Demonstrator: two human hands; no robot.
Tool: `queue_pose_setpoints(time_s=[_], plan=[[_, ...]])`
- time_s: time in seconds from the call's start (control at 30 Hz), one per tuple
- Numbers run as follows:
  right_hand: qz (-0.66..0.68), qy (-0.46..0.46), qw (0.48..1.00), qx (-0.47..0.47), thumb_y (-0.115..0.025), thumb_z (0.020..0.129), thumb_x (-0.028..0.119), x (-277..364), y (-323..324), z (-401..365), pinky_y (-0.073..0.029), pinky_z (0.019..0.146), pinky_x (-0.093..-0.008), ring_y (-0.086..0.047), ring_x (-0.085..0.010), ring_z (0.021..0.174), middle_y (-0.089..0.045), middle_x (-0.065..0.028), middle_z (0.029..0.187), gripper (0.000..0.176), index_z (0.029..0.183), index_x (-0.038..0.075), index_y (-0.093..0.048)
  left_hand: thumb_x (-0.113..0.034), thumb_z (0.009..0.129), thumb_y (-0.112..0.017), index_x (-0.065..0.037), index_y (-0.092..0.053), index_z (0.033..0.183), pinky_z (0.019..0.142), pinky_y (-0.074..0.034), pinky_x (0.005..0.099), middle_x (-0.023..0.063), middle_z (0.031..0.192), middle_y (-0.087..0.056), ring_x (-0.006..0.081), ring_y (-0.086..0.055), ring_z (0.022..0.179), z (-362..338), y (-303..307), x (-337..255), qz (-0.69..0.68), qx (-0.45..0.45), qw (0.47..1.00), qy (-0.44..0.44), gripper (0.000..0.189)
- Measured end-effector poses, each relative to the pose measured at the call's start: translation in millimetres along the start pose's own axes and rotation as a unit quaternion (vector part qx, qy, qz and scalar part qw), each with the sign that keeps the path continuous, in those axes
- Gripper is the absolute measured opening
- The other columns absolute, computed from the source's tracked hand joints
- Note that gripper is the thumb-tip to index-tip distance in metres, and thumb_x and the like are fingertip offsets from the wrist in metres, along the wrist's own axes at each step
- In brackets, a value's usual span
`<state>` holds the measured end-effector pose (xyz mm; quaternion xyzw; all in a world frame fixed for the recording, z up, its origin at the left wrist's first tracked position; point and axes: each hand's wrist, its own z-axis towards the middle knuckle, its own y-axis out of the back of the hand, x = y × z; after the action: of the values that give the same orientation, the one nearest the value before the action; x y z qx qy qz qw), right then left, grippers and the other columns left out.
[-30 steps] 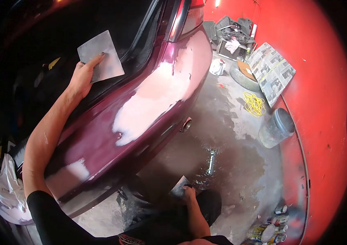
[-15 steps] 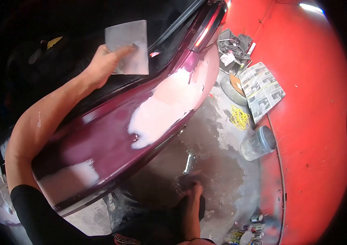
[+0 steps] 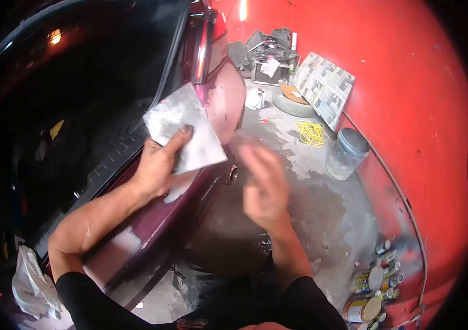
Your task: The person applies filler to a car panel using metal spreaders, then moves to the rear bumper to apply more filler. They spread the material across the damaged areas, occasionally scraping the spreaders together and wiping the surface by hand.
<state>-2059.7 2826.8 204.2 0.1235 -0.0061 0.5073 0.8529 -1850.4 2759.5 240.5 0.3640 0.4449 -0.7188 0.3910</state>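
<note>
A square sheet of grey-white sandpaper or similar flat material (image 3: 190, 129) is gripped by my left hand (image 3: 160, 162), thumb on top and the other fingers underneath. My right hand (image 3: 267, 190) is raised just right of the sheet, blurred by motion; whether something dark is at its fingertips cannot be made out. Below and behind the sheet lies the purple car bumper (image 3: 176, 212), with pale filler patches (image 3: 127, 242) on it. The lit tail light (image 3: 204, 47) rises above the bumper.
The open trunk (image 3: 96, 71) is at left. Newspaper-covered board (image 3: 325, 85), tire (image 3: 294, 104), yellow cord (image 3: 311, 133) and metal bucket (image 3: 347, 154) stand near the red wall (image 3: 410, 110). Several cans (image 3: 363, 309) are at lower right; white plastic (image 3: 33, 286) hangs at lower left.
The view has turned right. My left hand has brought the sheet lower and tilted it. My right hand has come up from low near the floor to beside the sheet.
</note>
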Motion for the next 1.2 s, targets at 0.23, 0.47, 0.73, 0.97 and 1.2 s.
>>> queue_pose_setpoints(time_s=[0.23, 0.47, 0.73, 0.97, 1.2], plan=[[-0.228, 0.001, 0.941, 0.250, -0.058, 0.085, 0.003, -22, 33, -30, -0.038, 0.109, -0.0572, -0.051, -0.0414, 0.127, -0.051, -0.0201, 0.135, 0.055, 0.139, 0.008, -0.056, -0.015, 0.095, -0.068, -0.005, -0.058, 0.128, 0.093, -0.056, 0.0397, 0.0089, 0.116, -0.068, 0.0214, -0.069, 0.104, 4, -7, -18, -0.056, 0.016, 0.993, 0.099, 0.035], [-0.090, -0.331, 0.918, 0.198, -0.049, 0.091, -0.006, -73, 94, -133, -0.041, 0.109, -0.0426, -0.056, -0.0335, 0.124, -0.055, -0.0166, 0.136, 0.056, 0.144, 0.009, -0.051, -0.015, 0.095, -0.065, 0.000, -0.061, 0.121, 0.089, -0.058, 0.0398, 0.0117, 0.108, -0.070, 0.0208, -0.070, 0.097, 33, 82, -70, 0.082, -0.001, 0.996, 0.014, 0.030], [-0.006, -0.563, 0.817, -0.126, -0.048, 0.095, -0.008, -104, 129, -242, -0.047, 0.098, -0.0337, -0.059, -0.0203, 0.113, -0.061, -0.0134, 0.126, 0.045, 0.140, -0.003, -0.051, -0.020, 0.094, -0.066, 0.003, -0.065, 0.116, 0.086, -0.058, 0.0374, 0.0127, 0.108, -0.070, 0.0221, -0.070, 0.094, 55, 135, -38, 0.012, -0.104, 0.994, 0.023, 0.032], [-0.225, -0.479, 0.841, 0.113, -0.051, 0.093, -0.008, -95, 123, -162, -0.049, 0.089, -0.0325, -0.062, -0.0190, 0.101, -0.067, -0.0151, 0.113, 0.034, 0.125, -0.005, -0.062, -0.020, 0.095, -0.065, 0.006, -0.067, 0.111, 0.083, -0.056, 0.0370, 0.0145, 0.104, -0.071, 0.0227, -0.070, 0.092, 62, 138, -32, 0.006, -0.098, 0.995, -0.012, 0.031], [-0.317, -0.184, 0.906, 0.212, -0.045, 0.087, -0.017, -28, 20, -24, -0.048, 0.093, -0.0318, -0.065, -0.0281, 0.103, -0.066, -0.0180, 0.112, 0.047, 0.126, 0.000, -0.064, -0.020, 0.097, -0.061, 0.007, -0.067, 0.108, 0.080, -0.056, 0.0369, 0.0153, 0.099, -0.072, 0.0232, -0.070, 0.087, 62, 142, -28, 0.024, -0.173, 0.983, -0.056, 0.029]])
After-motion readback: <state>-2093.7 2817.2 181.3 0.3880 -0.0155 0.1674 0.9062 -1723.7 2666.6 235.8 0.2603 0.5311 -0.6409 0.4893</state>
